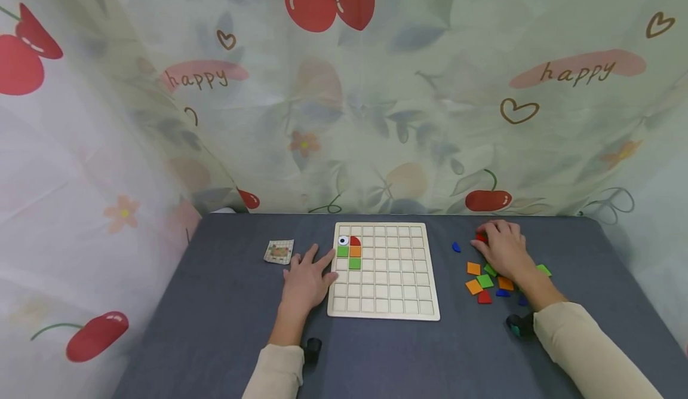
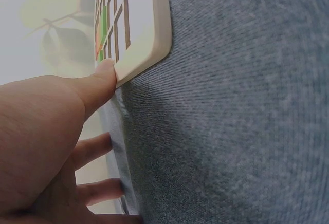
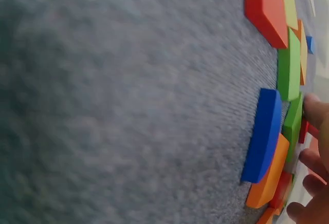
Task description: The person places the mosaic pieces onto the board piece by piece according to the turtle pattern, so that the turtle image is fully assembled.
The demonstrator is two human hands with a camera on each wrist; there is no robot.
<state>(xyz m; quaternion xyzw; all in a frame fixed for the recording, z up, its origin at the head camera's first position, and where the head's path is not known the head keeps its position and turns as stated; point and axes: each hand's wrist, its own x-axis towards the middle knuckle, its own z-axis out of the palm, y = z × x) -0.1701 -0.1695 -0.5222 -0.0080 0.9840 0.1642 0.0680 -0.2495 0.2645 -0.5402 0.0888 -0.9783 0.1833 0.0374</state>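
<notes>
My left hand [image 1: 304, 282] lies with fingers spread at the left edge of a pale gridded board [image 1: 396, 313]. Its thumb [image 2: 95, 88] presses the board's rim in the left wrist view. In the board's upper left cells sit an eye tile [image 1: 343, 241], a red rounded piece [image 1: 355, 241], an orange square [image 1: 355, 251] and two green squares [image 1: 355, 263]. At the right my right hand [image 1: 504, 248] reaches past loose pieces and pinches a red tile [image 1: 480, 238] between thumb and fingers, which partly hide it.
Loose orange [image 1: 473, 268], green [image 1: 485, 281], red [image 1: 484, 297] and blue [image 1: 502, 293] pieces lie near my right wrist, some under the forearm. A blue piece [image 1: 456, 246] sits apart, nearer the board. Left of the board is a small printed card [image 1: 279, 252]. A patterned curtain hangs behind the table.
</notes>
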